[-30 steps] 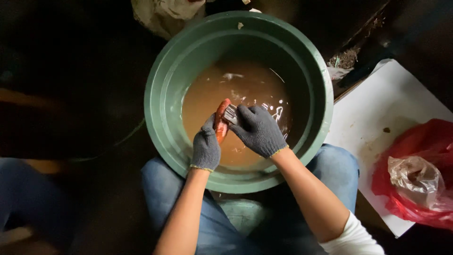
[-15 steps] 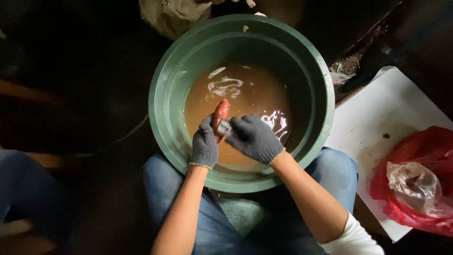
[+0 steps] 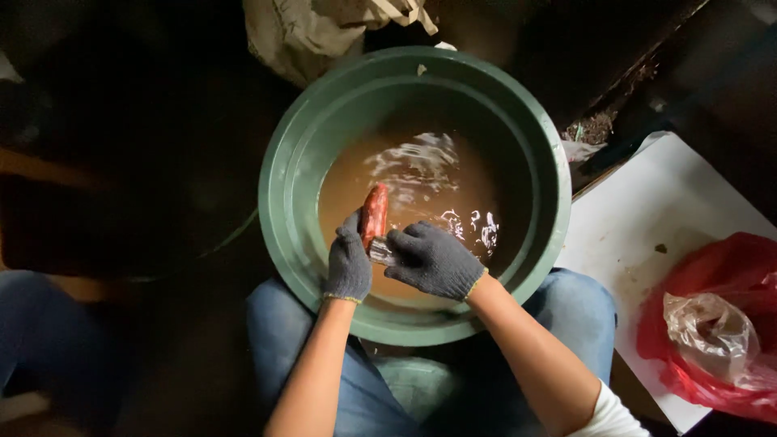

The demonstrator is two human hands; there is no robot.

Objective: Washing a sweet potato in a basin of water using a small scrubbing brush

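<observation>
**Two gloved hands hold a red root over muddy water**

A big green tub point(image 3: 283, 202) sits between the person's knees. It is partly full of brown, muddy water point(image 3: 429, 186) that shines where the light hits it.

The left hand point(image 3: 349, 263) wears a grey knit glove. It is wrapped around the lower end of a long reddish root point(image 3: 374, 217), maybe a sweet potato. The root points up and away from the person, and its top end sticks out above the glove, over the near side of the water.

The right hand point(image 3: 433, 259) also wears a grey glove. It is closed around a small shiny thing point(image 3: 380, 252), and that thing touches the root just beside the left hand. It is too small to tell what it is.

To the right of the tub lies a white board point(image 3: 647, 235). A red plastic bag point(image 3: 712, 324) rests on it. A pale cloth sack point(image 3: 324, 32) sits behind the tub. The person wears blue jeans point(image 3: 566, 316)
</observation>
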